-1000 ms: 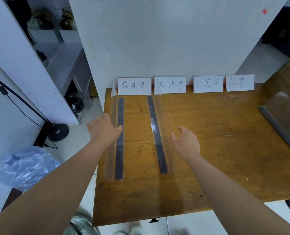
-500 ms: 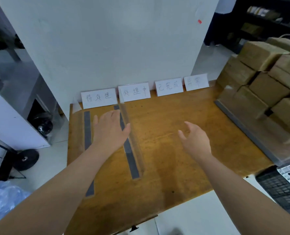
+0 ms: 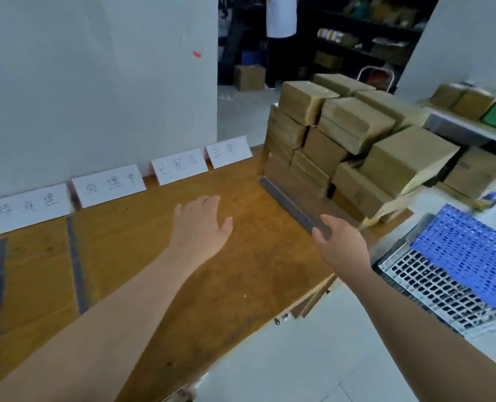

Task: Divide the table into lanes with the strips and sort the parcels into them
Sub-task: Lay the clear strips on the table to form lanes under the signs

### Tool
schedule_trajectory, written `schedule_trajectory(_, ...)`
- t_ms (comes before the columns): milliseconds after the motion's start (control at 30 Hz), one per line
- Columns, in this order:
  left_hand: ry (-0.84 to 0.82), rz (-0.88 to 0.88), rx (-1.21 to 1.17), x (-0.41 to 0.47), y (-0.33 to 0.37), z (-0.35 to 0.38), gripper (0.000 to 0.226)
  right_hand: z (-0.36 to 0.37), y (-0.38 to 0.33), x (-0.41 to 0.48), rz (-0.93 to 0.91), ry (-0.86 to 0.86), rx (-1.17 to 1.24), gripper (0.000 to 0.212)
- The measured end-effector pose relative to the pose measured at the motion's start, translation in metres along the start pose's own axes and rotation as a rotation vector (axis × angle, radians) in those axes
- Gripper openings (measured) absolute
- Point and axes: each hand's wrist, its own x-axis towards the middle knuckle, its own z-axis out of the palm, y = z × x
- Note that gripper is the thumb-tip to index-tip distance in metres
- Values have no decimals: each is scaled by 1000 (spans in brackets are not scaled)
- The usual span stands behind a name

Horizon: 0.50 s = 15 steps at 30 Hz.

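We see a dark grey strip with a clear upright side, set against stacked brown parcels at the table's right end. Our right hand is at its near end, grip wide. Our left hand hovers over the table, grip wide too.

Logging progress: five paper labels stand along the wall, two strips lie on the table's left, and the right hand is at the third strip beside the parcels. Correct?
The head view shows four paper labels, not five. Two strips do lie on the left, and the right hand is at the third strip beside the parcels.
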Motion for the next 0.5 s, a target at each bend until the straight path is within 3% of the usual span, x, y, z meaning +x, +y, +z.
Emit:
schedule_trajectory(267,-97,247,11,59,103,55,57,-26,103,44,36,-69,-82,43)
schedule_trajectory(400,-170,323,16,91,134,79,56,-25,125,64,92,-127,-123,25)
schedule_trajectory(500,-193,395,48,121,151,99,56,-28,132,72,116,-144,-111,29)
